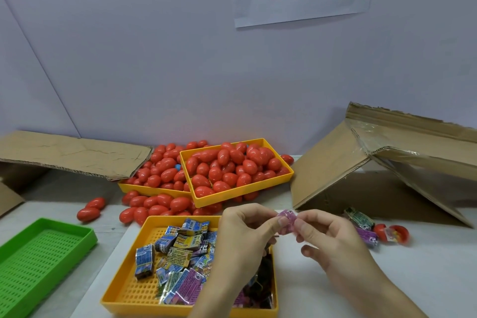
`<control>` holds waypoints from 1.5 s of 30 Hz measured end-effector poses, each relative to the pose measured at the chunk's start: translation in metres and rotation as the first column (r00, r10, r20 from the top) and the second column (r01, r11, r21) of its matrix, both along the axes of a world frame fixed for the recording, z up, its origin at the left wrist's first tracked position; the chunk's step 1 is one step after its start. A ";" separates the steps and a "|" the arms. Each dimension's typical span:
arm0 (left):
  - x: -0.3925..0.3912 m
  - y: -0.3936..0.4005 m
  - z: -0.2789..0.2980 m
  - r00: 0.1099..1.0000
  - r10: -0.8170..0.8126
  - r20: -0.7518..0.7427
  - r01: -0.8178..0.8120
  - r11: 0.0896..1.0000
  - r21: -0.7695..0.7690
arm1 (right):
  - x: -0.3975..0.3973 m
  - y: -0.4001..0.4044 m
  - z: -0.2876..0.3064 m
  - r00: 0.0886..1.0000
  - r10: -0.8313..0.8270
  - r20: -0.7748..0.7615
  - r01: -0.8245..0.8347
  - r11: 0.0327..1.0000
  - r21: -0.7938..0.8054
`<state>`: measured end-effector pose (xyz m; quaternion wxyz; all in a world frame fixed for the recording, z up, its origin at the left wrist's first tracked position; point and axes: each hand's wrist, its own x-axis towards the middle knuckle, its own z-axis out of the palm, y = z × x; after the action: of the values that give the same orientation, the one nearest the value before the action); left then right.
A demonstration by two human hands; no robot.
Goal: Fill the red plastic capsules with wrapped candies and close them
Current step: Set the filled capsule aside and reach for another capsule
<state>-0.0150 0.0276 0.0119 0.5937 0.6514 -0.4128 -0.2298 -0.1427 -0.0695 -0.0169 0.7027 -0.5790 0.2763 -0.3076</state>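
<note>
pinching the purple candy (pixel 287 220) between both hands, left hand (pixel 247 237) and right hand (pixel 333 242), just above the candy tray (pixel 124 289), i should keep it folded small and tight so it slips into the open capsule (pixel 392 233) waiting on the surface (pixel 426 279) to my right.

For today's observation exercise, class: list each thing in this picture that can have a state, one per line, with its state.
Left hand: pinching the purple candy.
Right hand: pinching the same candy.
Purple candy: wrapped, held above the table.
Open capsule: open, lying on the table.
Green tray: nothing in it.
Candy tray: partly filled.
Capsule tray: heaped full.
</note>
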 end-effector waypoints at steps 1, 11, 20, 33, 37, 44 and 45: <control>0.001 0.000 0.000 1.000 0.002 0.002 -0.002 1.000 -0.002 | 0.000 -0.001 0.000 1.000 0.005 0.021 -0.006 0.999 0.047; 0.000 -0.001 -0.007 0.949 0.091 0.301 -0.079 0.996 -0.050 | -0.002 0.000 0.003 0.988 0.151 0.035 -0.153 0.986 0.064; 0.002 -0.004 -0.014 0.855 0.223 0.468 -0.139 0.968 -0.207 | -0.004 0.000 0.003 0.992 0.125 0.020 -0.125 0.992 -0.027; -0.006 -0.003 -0.010 0.987 0.108 0.115 -0.085 0.978 -0.191 | -0.007 0.004 0.008 0.997 0.077 -0.019 -0.079 0.958 -0.275; -0.004 -0.003 -0.011 0.951 0.146 0.272 -0.101 0.980 -0.172 | -0.007 0.002 0.007 0.996 0.085 -0.003 -0.083 0.968 -0.235; -0.003 -0.004 -0.012 0.966 0.059 0.250 -0.023 0.989 -0.144 | -0.002 -0.001 0.002 0.989 0.033 0.148 -0.052 0.990 0.129; -0.004 -0.004 -0.012 0.973 0.034 0.228 -0.001 0.990 -0.141 | -0.001 -0.001 0.002 0.986 0.036 0.161 -0.063 0.984 0.164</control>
<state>-0.0185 0.0238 -0.0002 0.5879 0.6341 -0.4881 -0.1182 -0.1437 -0.0709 -0.0150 0.7762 -0.4980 0.2307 -0.3101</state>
